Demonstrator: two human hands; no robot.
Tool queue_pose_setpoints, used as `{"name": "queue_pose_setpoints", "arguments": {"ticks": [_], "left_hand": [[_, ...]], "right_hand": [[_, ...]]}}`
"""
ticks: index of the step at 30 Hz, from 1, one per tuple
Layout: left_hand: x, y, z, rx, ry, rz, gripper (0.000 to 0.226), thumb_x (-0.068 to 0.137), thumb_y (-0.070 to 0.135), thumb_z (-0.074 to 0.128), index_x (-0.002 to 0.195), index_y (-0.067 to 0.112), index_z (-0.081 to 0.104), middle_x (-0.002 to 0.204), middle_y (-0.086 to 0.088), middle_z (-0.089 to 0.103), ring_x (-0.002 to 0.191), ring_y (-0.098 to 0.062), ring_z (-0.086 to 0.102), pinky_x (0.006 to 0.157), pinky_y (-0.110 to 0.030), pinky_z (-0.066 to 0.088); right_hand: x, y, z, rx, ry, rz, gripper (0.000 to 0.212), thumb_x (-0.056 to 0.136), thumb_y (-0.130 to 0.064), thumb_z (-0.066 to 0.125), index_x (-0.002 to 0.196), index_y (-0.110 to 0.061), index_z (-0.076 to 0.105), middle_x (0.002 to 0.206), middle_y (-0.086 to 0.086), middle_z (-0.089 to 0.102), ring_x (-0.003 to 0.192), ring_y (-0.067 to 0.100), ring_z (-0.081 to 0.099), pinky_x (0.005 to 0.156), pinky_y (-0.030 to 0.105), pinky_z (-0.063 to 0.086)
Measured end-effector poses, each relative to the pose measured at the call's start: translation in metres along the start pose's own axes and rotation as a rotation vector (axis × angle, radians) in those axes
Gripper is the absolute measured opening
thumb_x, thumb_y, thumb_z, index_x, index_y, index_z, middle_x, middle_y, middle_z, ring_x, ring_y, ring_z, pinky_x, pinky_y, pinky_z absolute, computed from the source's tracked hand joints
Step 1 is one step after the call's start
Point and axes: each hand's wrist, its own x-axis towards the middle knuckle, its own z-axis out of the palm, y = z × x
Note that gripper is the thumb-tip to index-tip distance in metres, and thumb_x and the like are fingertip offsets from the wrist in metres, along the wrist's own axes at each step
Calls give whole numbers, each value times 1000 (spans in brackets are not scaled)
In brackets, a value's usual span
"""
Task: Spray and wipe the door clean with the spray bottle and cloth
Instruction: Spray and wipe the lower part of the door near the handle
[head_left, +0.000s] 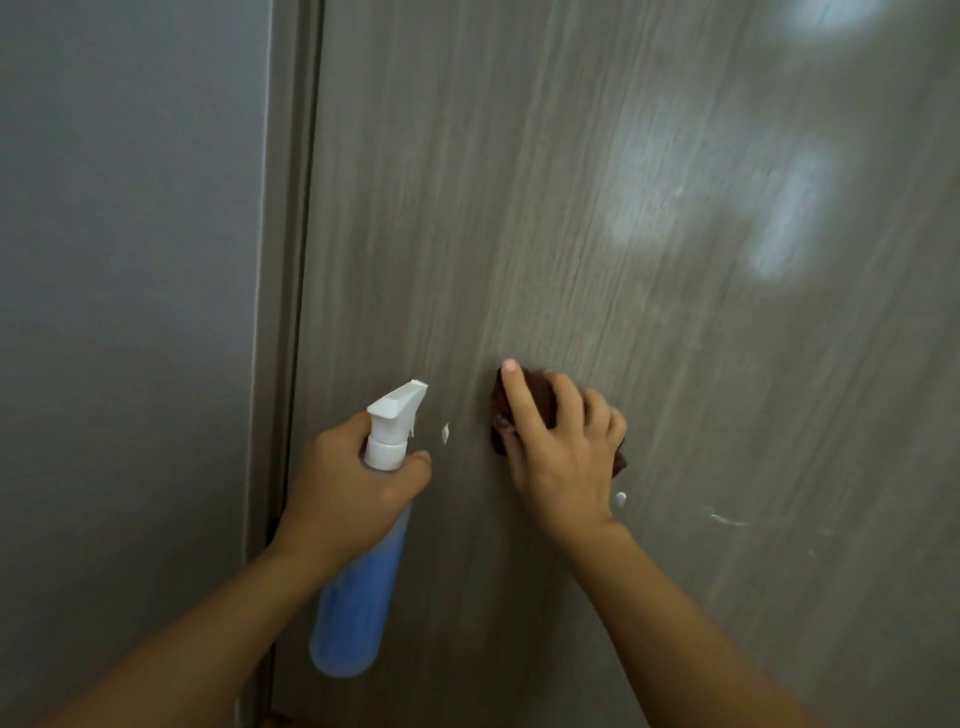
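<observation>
A grey-brown wood-grain door (597, 218) fills most of the view. My left hand (348, 483) grips the neck of a spray bottle (358, 597) with blue liquid and a white trigger head, its nozzle pointing up and right toward the door. My right hand (561, 447) holds a dark brown cloth (535, 397) bunched under its fingers and presses it flat against the door. Small white spots of foam sit on the door, one (445, 433) between the hands and others (621, 499) just right of my right wrist.
The door frame (291, 260) runs down the left of the door, with a plain grey wall (130, 312) beyond it. Pale light reflections show on the door's upper right.
</observation>
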Motion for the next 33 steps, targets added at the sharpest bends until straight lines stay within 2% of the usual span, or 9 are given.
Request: {"name": "queue_pose_setpoints", "arguments": {"ticks": [2, 5, 9, 13, 17, 22, 26, 29, 33], "left_hand": [[2, -2, -4, -5, 7, -2, 20, 81, 15, 83, 76, 15, 64, 70, -1, 66, 58, -14, 62, 50, -18, 46], [5, 0, -8, -36, 27, 15, 20, 75, 30, 78, 74, 17, 62, 66, 1, 64, 54, -10, 60, 49, -17, 44], [8, 2, -8, -67, 26, 29, 16, 76, 28, 76, 72, 25, 61, 60, 9, 63, 52, -2, 57, 49, -14, 44], [10, 2, -6, -56, 40, 65, 24, 80, 18, 81, 72, 27, 60, 63, 8, 64, 53, -3, 59, 49, -13, 44], [10, 2, 0, -44, 35, 63, 23, 82, 8, 82, 77, 22, 64, 66, 3, 65, 53, -3, 58, 49, -13, 44], [10, 1, 3, -51, 25, 61, 18, 82, 9, 81, 78, 17, 65, 67, 1, 65, 54, -3, 58, 50, -13, 44], [11, -3, 1, -42, 25, 62, 19, 83, 7, 81, 79, 18, 66, 67, 0, 64, 52, -2, 56, 50, -13, 44], [12, -7, -2, -20, 29, 55, 21, 83, 10, 82, 76, 15, 63, 66, -1, 64, 52, -3, 56, 50, -15, 44], [11, -12, -6, -19, 33, 42, 28, 76, 32, 77, 78, 7, 62, 66, -3, 64, 54, -12, 60, 49, -23, 46]], "right_hand": [[14, 13, -5, 143, 42, -1, 46, 101, -29, 61, 146, -20, 58, 124, 14, 47, 103, 34, 50, 90, 47, 47], [37, 33, -15, 346, 161, 170, 45, 93, -23, 76, 133, -15, 55, 122, 15, 47, 109, 26, 52, 98, 32, 47], [40, 36, -15, 125, 284, 221, 25, 93, -29, 80, 110, -12, 74, 113, 16, 61, 100, 35, 53, 83, 49, 46], [22, 17, -6, -37, 245, 181, 28, 100, -29, 69, 127, -21, 75, 126, 16, 67, 107, 37, 51, 89, 49, 40], [12, 19, -7, 29, 165, 57, 45, 97, -8, 66, 140, -22, 64, 142, 15, 61, 111, 42, 56, 93, 54, 41], [9, 27, -10, 168, 136, -102, 42, 103, -5, 54, 138, -27, 59, 141, 25, 58, 108, 44, 61, 92, 50, 44], [12, 30, -7, 119, 157, -139, 46, 95, 1, 67, 131, -27, 68, 137, 25, 61, 104, 43, 61, 87, 49, 44], [11, 25, -5, 33, 104, -129, 41, 97, -9, 62, 133, -28, 71, 142, 21, 59, 107, 42, 57, 88, 50, 40], [8, 18, -4, 7, -8, -32, 50, 98, -41, 57, 148, -33, 55, 156, 17, 43, 122, 41, 47, 94, 51, 34]]}}
